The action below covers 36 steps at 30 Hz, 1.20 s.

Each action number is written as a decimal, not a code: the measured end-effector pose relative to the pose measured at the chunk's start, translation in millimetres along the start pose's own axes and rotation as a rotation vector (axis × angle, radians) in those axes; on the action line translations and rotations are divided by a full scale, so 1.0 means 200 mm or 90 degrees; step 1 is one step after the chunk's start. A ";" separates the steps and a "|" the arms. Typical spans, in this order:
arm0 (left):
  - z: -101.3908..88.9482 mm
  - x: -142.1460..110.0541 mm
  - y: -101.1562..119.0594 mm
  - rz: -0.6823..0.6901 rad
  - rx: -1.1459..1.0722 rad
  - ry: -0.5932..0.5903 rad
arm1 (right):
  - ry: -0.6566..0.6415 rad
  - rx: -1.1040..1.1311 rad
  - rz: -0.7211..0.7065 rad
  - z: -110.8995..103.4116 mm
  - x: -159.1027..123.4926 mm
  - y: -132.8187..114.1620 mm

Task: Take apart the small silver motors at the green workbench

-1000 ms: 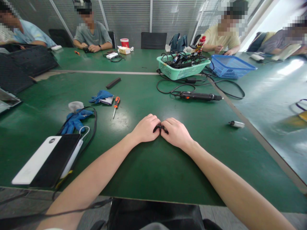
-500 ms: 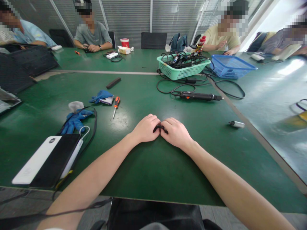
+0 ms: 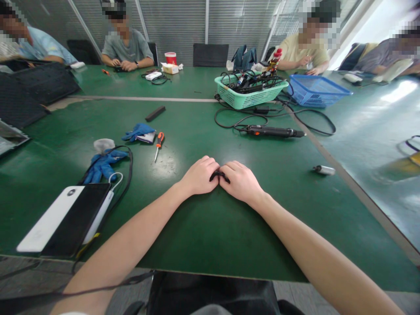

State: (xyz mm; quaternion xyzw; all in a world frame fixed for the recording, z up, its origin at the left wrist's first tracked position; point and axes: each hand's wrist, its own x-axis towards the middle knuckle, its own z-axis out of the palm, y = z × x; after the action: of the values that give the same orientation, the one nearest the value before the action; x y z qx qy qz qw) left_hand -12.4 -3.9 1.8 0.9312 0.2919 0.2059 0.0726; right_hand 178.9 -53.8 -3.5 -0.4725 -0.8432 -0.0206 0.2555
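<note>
left hand [image 3: 198, 176] and right hand [image 3: 241, 181]: together, both holding small black piece [image 3: 219, 175] | screwdriver with orange handle [image 3: 159, 144]: left of piece | blue glove [image 3: 103, 166]: farther left of piece

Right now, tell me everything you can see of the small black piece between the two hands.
The small black piece is a thin, curved, matte strip, perhaps plastic or rubber; its kind cannot be told. It sits between the left hand and right hand, which partly hide it, over the green table.
</note>
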 end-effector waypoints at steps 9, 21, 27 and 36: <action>-0.01 0.00 0.00 0.006 0.005 -0.008 | -0.002 -0.012 -0.003 0.01 0.00 0.01; -0.01 0.00 0.00 0.000 0.004 -0.007 | -0.004 -0.002 -0.005 0.01 -0.01 0.01; -0.01 0.00 0.00 -0.002 0.009 -0.007 | 0.010 0.007 -0.005 0.01 -0.01 0.01; 0.00 0.00 0.00 -0.005 0.012 -0.013 | 0.012 0.000 -0.009 0.01 0.00 0.00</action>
State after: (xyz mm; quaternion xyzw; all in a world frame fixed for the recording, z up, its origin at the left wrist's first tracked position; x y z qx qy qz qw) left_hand -12.9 -3.3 1.7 0.9327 0.2968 0.1935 0.0680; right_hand 177.8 -53.5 -5.6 -0.4665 -0.8440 -0.0267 0.2633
